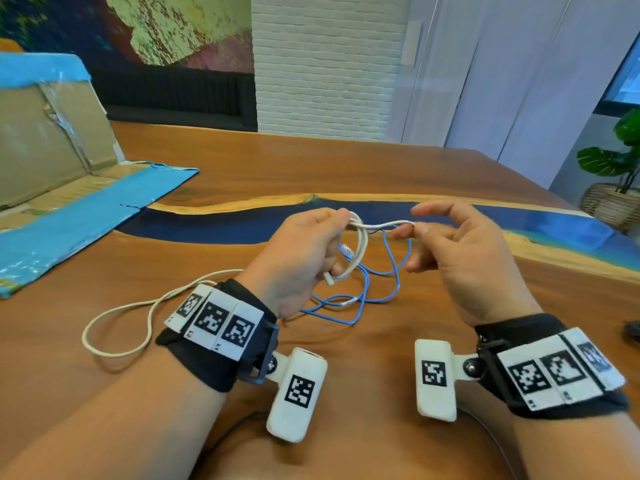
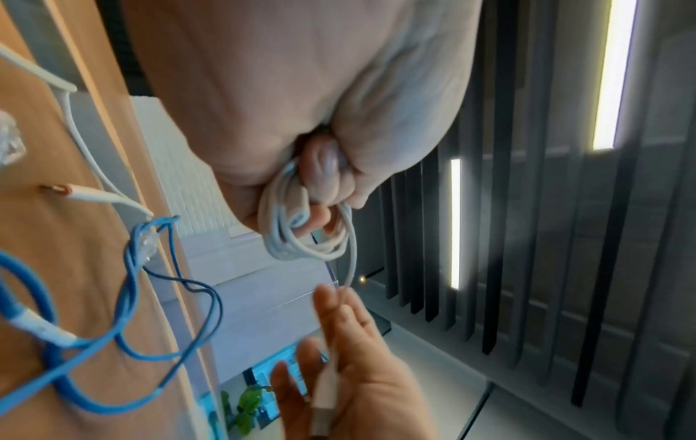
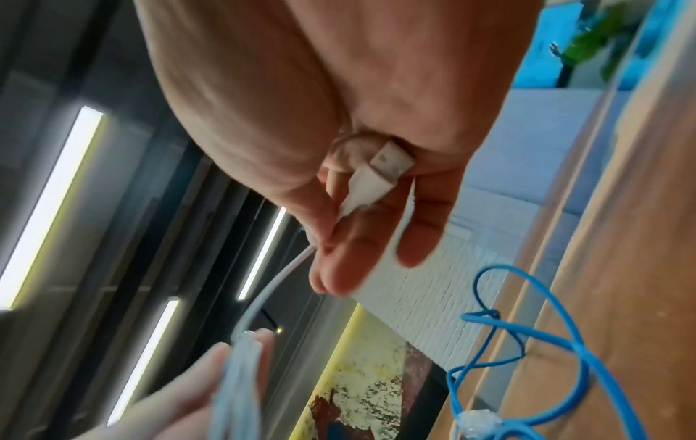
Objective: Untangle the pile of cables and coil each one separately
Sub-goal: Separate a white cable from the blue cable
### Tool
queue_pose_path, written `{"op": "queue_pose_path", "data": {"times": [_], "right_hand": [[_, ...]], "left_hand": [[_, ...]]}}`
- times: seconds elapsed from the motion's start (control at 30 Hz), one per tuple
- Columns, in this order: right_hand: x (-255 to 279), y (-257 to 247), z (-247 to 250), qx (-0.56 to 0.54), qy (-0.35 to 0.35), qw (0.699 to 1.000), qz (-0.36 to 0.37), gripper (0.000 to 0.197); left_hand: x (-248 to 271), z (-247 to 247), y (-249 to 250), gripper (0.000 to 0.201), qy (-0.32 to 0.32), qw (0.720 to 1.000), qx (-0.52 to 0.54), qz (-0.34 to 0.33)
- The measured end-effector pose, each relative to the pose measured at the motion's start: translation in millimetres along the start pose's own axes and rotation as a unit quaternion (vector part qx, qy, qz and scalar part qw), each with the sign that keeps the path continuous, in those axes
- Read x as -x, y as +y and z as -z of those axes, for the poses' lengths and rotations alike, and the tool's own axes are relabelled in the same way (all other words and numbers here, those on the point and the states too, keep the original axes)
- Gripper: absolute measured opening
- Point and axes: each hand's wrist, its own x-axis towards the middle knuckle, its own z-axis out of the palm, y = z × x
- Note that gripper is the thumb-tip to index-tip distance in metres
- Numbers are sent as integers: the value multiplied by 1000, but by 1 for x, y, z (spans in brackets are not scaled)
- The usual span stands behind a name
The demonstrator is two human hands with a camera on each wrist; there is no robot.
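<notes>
My left hand (image 1: 332, 244) grips a small coil of white cable (image 1: 356, 251) above the wooden table (image 1: 346, 161); the left wrist view shows its fingers curled round the coil (image 2: 301, 235). A short free stretch runs rightward to my right hand (image 1: 412, 225), which pinches that end. In the right wrist view the white USB plug (image 3: 373, 178) lies held against the fingers. A loose blue cable (image 1: 363, 292) sprawls on the table under both hands. A second pale cable (image 1: 138, 317) lies in a loop at the left, partly hidden by my left wrist.
An opened cardboard box (image 1: 52, 140) with blue tape stands at the back left, its flap (image 1: 86, 216) flat on the table. A potted plant (image 1: 620, 174) stands beyond the right edge. A small dark object (image 1: 632, 329) sits at the far right.
</notes>
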Motion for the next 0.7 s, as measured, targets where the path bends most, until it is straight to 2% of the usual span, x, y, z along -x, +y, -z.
{"op": "queue_pose_path", "data": {"times": [0.1,0.23,0.37,0.53,0.7], "right_hand": [[1,8,-7,87,-38,995,21,17],[5,13,-22,120,-101,986,47,13],[12,11,-32,62,-127,989,44,15],[14,9,-34,-61,-137,987,-54,22],[16,10,-36,-66,-137,985,-83,22]], "left_hand": [[6,-4,6,27,-49,995,91,0],[11,-14,3,29,-82,991,107,-8],[10,-17,-2,27,-59,995,77,-24],[6,-13,-2,27,-2,998,24,-58],[5,-9,-2,24,-2,996,-26,-82]]}}
